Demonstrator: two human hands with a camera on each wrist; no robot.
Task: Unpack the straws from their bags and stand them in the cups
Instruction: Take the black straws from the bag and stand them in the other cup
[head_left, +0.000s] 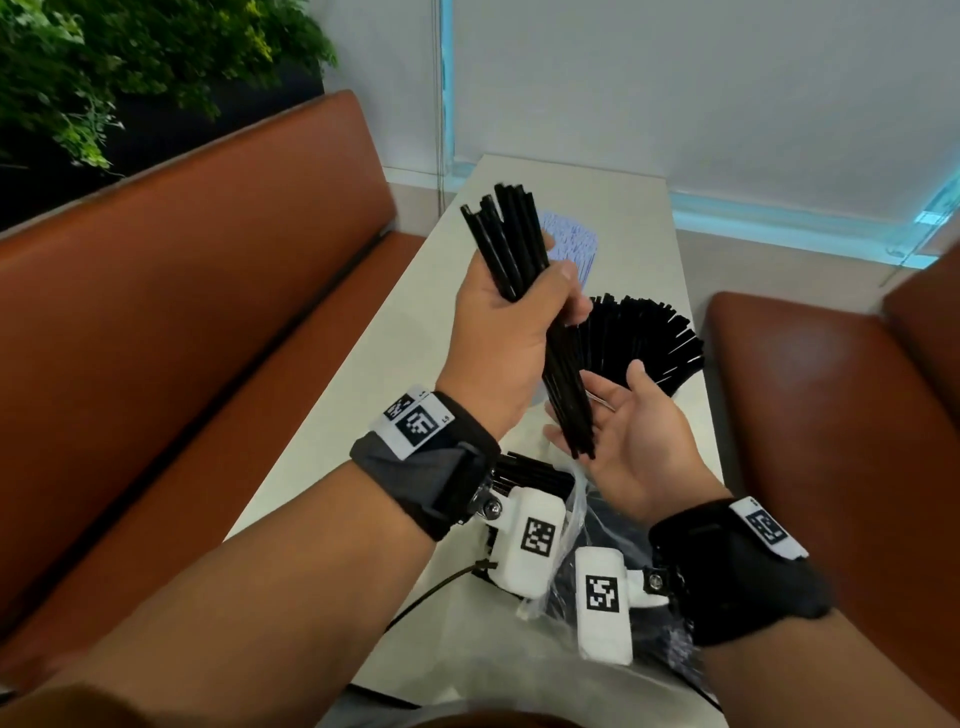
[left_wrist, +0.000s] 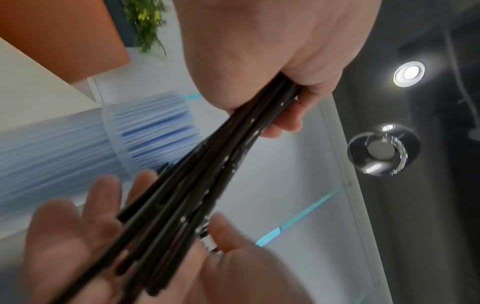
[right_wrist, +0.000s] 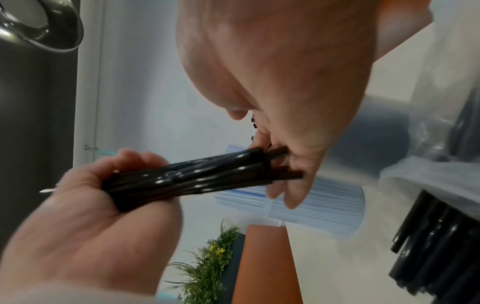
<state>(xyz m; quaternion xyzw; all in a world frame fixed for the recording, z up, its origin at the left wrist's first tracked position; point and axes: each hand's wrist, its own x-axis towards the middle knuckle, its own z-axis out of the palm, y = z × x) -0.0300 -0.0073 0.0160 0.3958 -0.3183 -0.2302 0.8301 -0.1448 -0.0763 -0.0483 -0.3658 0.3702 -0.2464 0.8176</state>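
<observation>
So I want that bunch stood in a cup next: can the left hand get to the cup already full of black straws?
Probably yes: the left hand grips the bunch above the table, nothing between it and the full cup; the right hand sits nearer.

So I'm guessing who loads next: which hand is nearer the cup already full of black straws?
Right. The right hand lies open just in front of the cup of straws; the left hand grips a bundle up and to its left.
</observation>
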